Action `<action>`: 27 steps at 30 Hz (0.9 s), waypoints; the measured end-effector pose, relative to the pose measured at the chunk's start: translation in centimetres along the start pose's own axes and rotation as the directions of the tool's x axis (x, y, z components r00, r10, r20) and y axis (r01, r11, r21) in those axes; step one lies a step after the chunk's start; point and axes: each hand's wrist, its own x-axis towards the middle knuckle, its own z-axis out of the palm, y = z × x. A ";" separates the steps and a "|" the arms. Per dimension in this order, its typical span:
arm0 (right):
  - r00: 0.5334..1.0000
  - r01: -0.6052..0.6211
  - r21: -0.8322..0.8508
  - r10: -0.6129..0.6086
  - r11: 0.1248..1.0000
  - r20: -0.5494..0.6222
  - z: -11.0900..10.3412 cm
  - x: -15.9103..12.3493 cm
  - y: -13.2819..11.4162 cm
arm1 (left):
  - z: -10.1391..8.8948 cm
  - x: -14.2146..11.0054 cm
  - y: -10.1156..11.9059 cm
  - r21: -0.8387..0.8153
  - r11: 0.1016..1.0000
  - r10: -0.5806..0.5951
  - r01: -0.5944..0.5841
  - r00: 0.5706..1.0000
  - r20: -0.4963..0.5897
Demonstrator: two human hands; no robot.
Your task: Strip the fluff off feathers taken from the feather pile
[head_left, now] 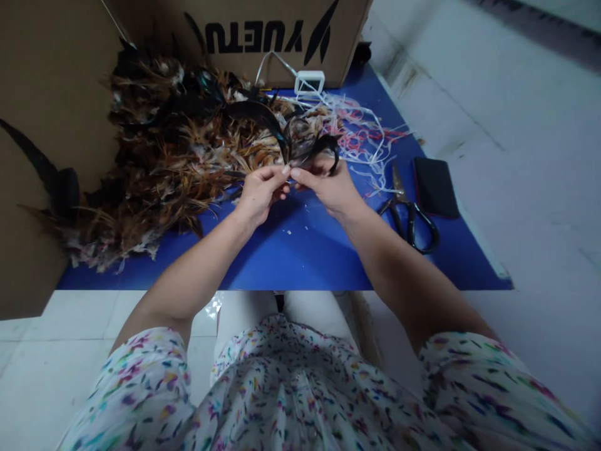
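Both hands meet over the blue table, thumb tips nearly touching. My left hand (pixel 263 190) is closed in a pinch at the base of some dark feathers (pixel 323 145). From the other side my right hand (pixel 329 181) pinches the same base, fingers curled beneath. The feathers fan up and away from the fingertips, their dark ends curling. Exactly how the quills lie between the fingers is hidden. Just beyond and to the left spreads a big heap of brown and black feathers (pixel 188 138).
Black-handled scissors (pixel 408 219) and a dark flat rectangular object (pixel 435 186) lie at the right. Tangled white and red strings (pixel 361 134) sit behind my right hand, near a small white device (pixel 309 82). Cardboard boxes (pixel 282 62) border the blue table (pixel 300 263) at the back and left.
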 end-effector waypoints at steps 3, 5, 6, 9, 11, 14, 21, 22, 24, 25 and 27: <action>0.999 -0.001 -0.016 0.001 1.000 -0.033 -0.2 -0.3 -0.4 | 0.1 -0.1 0.0 0.005 1.000 0.009 -0.009 1.000 0.014; 0.999 -0.004 -0.007 0.003 1.000 -0.043 -0.4 -0.6 -0.4 | 0.1 -0.1 -0.1 0.023 1.000 0.012 -0.013 0.999 0.033; 0.999 -0.010 0.001 0.010 1.000 -0.045 -0.5 -0.7 -0.3 | 0.1 -0.1 -0.2 0.034 0.999 0.006 -0.008 0.999 0.041; 0.998 -0.044 0.018 0.045 0.999 -0.054 -0.7 -1.1 0.2 | 0.1 -0.2 -0.4 0.079 0.997 -0.011 0.007 0.999 0.050; 0.996 -0.067 0.024 0.069 0.997 -0.055 -0.8 -1.1 0.4 | 0.2 -0.2 -0.5 0.113 0.994 -0.003 -0.003 0.998 0.059; 0.994 -0.100 0.061 0.103 0.993 -0.047 -1.0 -0.9 0.4 | 0.5 -0.3 -0.6 0.131 0.991 0.007 -0.020 0.995 0.097; 0.993 -0.121 0.100 0.120 0.988 0.014 -0.7 -1.2 -0.3 | -0.2 -1.5 -0.2 0.189 0.982 0.006 -0.024 0.995 0.096; 0.992 -0.125 0.099 0.123 0.987 0.029 -0.5 -1.3 -0.2 | -0.5 -1.8 -0.2 0.194 0.981 0.009 -0.026 0.996 0.088; 0.990 -0.129 0.082 0.124 0.988 0.059 -0.1 -1.5 0.0 | -1.1 -2.2 -0.3 0.188 0.982 0.017 -0.029 0.997 0.069; 0.990 -0.127 0.066 0.123 0.990 0.069 0.1 -1.6 0.1 | -1.3 -2.4 -0.5 0.179 0.983 0.020 -0.030 0.998 0.062; 0.990 -0.118 0.033 0.115 0.992 0.078 0.4 -1.8 0.5 | -1.5 -2.6 -0.7 0.164 0.986 0.027 -0.036 0.998 0.054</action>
